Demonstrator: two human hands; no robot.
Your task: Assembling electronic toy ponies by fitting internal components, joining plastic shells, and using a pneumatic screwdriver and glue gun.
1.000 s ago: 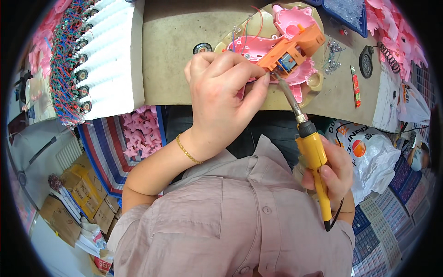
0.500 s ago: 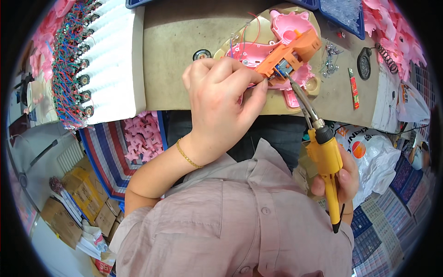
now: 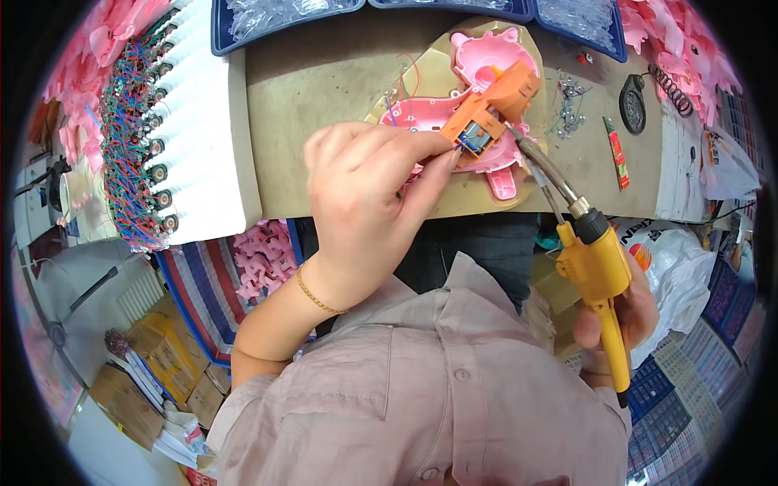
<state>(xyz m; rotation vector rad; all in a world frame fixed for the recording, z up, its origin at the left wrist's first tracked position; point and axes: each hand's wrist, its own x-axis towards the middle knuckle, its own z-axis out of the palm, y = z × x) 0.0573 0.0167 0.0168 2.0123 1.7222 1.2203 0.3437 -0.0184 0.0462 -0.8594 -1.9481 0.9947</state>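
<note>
My left hand (image 3: 365,194) is closed, with thumb and forefinger pinched at the near left corner of an orange plastic housing (image 3: 512,91). A thin blue wire (image 3: 460,147) shows at the fingertips; its hold is partly hidden. Inside the housing's opening sits a small blue-and-silver component (image 3: 476,138). The housing lies over a pink animal-shaped plastic shell (image 3: 504,185), which rests on a beige holder (image 3: 531,174). In my right hand (image 3: 636,312) is a yellow soldering gun (image 3: 596,263), its metal tip beside the housing's right edge, apart from the component.
White foam rack (image 3: 215,146) with wired round speakers stands left. Blue trays (image 3: 292,20) of clear parts line the back. Small leaded components (image 3: 570,109), a red-green strip (image 3: 617,154) and a black disc with a coil (image 3: 633,104) lie right. Pink parts (image 3: 267,255) fill a bin below.
The soldering gun has drawn back to the right, its tip leaving the component inside the housing. My left hand keeps its pinch at the housing's corner. The whole view has shifted slightly.
</note>
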